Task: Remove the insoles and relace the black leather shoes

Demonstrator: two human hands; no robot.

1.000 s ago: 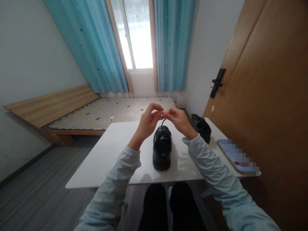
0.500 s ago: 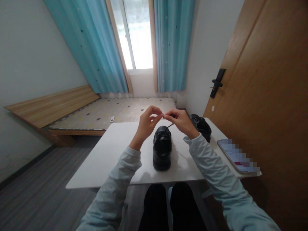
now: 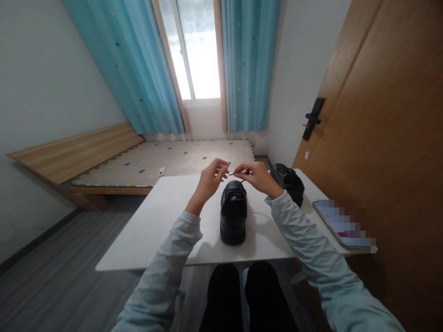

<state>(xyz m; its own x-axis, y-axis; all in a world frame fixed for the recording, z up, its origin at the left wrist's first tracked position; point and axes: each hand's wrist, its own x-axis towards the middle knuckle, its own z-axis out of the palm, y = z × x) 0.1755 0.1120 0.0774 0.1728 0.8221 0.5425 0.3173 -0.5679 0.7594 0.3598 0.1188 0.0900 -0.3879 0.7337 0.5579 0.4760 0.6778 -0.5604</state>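
A black lace-up shoe [image 3: 233,216] stands on the white table [image 3: 155,226], its heel toward me. Above its far end, my right hand [image 3: 255,176] pinches a black shoelace [image 3: 242,180] that runs up from the shoe. The short lace end pokes out left of those fingertips. My left hand [image 3: 212,177] hovers just left of it, fingers slightly curled and apart, with nothing visible in them. A small gap separates the two hands. The second black shoe [image 3: 289,182] sits to the right, beyond my right wrist, partly covered by my sleeve.
A tablet-like device [image 3: 341,226] with a blurred screen lies along the table's right edge, close to the wooden door [image 3: 377,115]. Behind the table is a low bed [image 3: 180,157] with a small white remote [image 3: 161,171] on it.
My left fingers have come off the lace end and opened, moving slightly down and left. My right hand has lowered a little, still pinching the shoelace.
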